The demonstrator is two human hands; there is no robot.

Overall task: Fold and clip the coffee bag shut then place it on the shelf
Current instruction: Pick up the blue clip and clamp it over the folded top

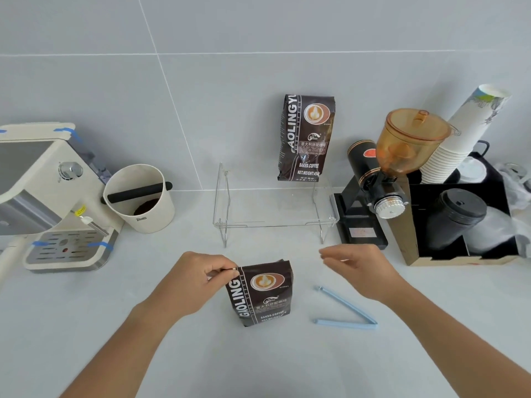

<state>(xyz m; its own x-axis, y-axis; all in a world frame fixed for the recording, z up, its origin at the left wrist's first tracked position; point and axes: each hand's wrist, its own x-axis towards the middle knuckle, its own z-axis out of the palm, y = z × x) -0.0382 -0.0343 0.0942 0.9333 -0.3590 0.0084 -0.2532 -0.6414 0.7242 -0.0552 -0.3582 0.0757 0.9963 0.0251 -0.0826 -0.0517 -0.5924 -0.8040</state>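
Note:
A dark brown coffee bag [261, 294] stands upright on the white counter in front of me, its top folded down. My left hand [198, 280] pinches the bag's top left corner between thumb and fingers. My right hand [356, 268] hovers to the right of the bag, apart from it, fingers loosely curled and holding nothing. A light blue bag clip [347, 310] lies open in a V on the counter, below my right hand. The clear acrylic shelf [275, 222] stands behind, against the wall. A second coffee bag [306, 137] stands on its right part.
An espresso machine [48, 196] and a white knock box [140, 196] stand at the left. At the right are a black coffee grinder [382, 182] with an amber hopper, a stack of paper cups [462, 133] and a black organiser box [465, 225] with lids.

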